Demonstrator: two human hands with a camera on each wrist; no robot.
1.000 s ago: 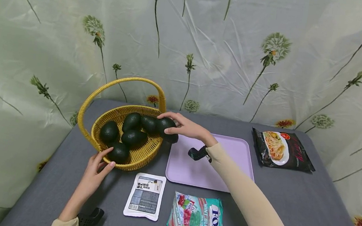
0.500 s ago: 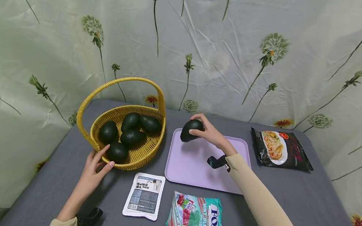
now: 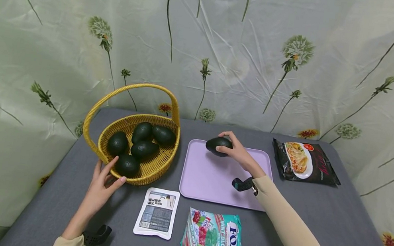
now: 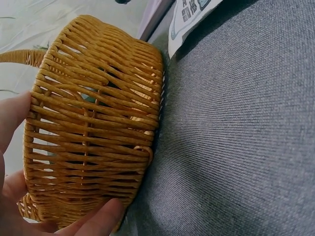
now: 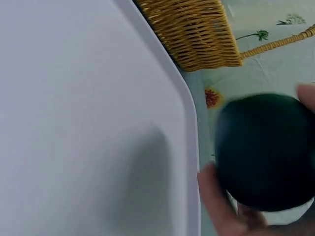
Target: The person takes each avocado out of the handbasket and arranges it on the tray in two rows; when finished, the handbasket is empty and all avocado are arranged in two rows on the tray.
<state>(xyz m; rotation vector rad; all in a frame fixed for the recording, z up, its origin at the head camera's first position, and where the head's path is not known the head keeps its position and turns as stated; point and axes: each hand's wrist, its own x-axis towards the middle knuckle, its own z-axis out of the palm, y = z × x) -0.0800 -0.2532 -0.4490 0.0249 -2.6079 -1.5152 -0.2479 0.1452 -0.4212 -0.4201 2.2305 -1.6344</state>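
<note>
My right hand (image 3: 239, 151) grips a dark green avocado (image 3: 219, 146) over the far left part of the lilac tray (image 3: 209, 180). In the right wrist view the avocado (image 5: 266, 152) looks blurred, held between thumb and fingers, and a shadow falls on the tray. To the left stands a yellow wicker basket (image 3: 155, 172) with a tall handle; several avocados (image 3: 145, 150) lie inside it. My left hand (image 3: 99, 189) holds the near left side of the basket, thumb and fingers spread along its woven wall (image 4: 98, 123).
A white pouch (image 3: 156, 213) lies in front of the basket. Nearer to me is a teal FOX'S candy bag (image 3: 215, 239), in front of the tray. A black noodle packet (image 3: 306, 162) rests at the far right. Behind the grey table (image 3: 316, 223) hangs a flower-print curtain (image 3: 239, 63).
My right hand has carried an avocado out of the basket, rightward to above the tray, and the avocado has turned to lie more level. The left hand stays at the basket.
</note>
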